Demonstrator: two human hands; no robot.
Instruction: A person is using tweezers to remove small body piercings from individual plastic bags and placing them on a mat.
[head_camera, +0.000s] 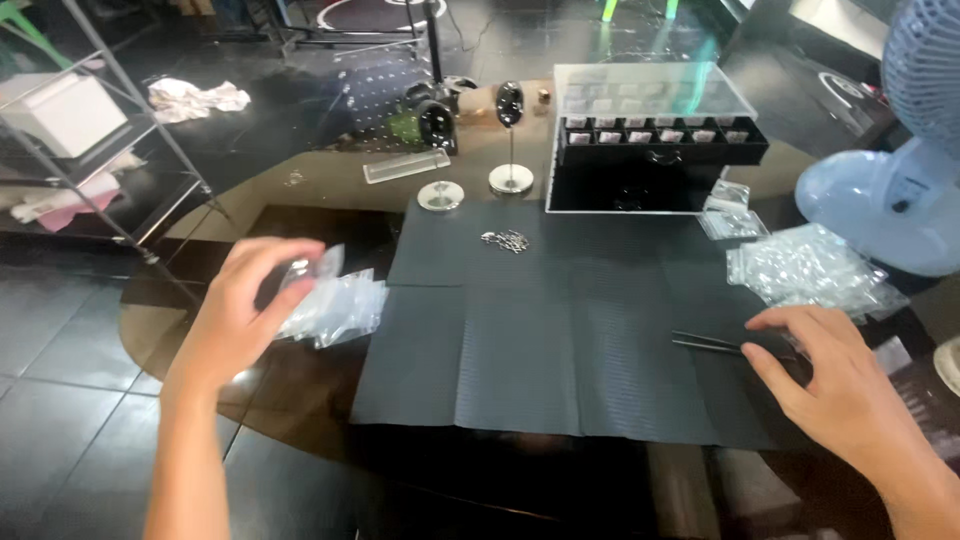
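tweezers (712, 343) on the black mat (520, 350) are touched by the right hand (830, 375), fingers spread. a clear bag (305, 270) is pinched in the left hand (240, 310) above a bag pile (335, 310). a chain (506, 240) lies farther back, before the display box (655, 140).

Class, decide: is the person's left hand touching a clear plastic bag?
Touching. The head view shows the left hand with its fingers pinched on a small clear plastic bag, above the bag pile.

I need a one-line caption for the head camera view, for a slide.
Left hand lifts a clear plastic bag while right hand reaches for black tweezers on a dark mat.
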